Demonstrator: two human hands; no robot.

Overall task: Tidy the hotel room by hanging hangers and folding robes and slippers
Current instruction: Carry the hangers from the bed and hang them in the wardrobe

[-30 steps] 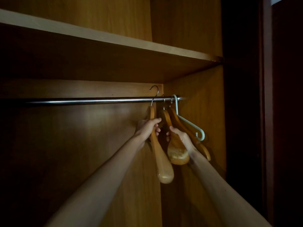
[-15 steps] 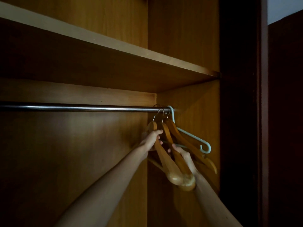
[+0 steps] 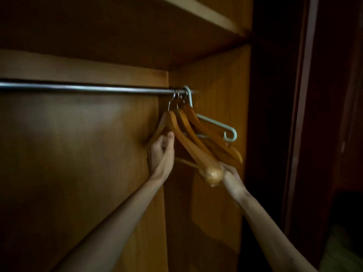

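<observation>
**Both hands at the hangers, far right end of the rod**

My left grip [image 3: 162, 149] is up inside the wardrobe, fingers [image 3: 170, 137] curled round the left shoulder of the nearest wooden hanger [image 3: 188, 142], thumb side toward me — clamped on it, as far as I can see. Straight above that grip the hanger's metal hook sits over the rod [image 3: 84, 88], w/ the rod running off to the left of my hand.

My right grip [image 3: 230, 174] is lower and to the right, just under the rounded wooden end of the same hanger, touching it from below. Fingers mostly hidden behind the wood & blurred, so can't tell if it's closed on anything or only cupping.

Between and just beyond the two grips: two more wooden hangers [image 3: 214, 138] bunched tight behind the first, hooks packed together on the rod, all tilted down to the right. Behind them, up & right of my right grip, a pale plastic hanger [image 3: 225, 127], its end hook curling upward near the wardrobe side wall [image 3: 220, 85].

Shelf [image 3: 206, 12] overhead, above both grips. Back panel [image 3: 78, 154] left of my left forearm. Dark door frame [image 3: 302, 114] well to the right of my right arm.
</observation>
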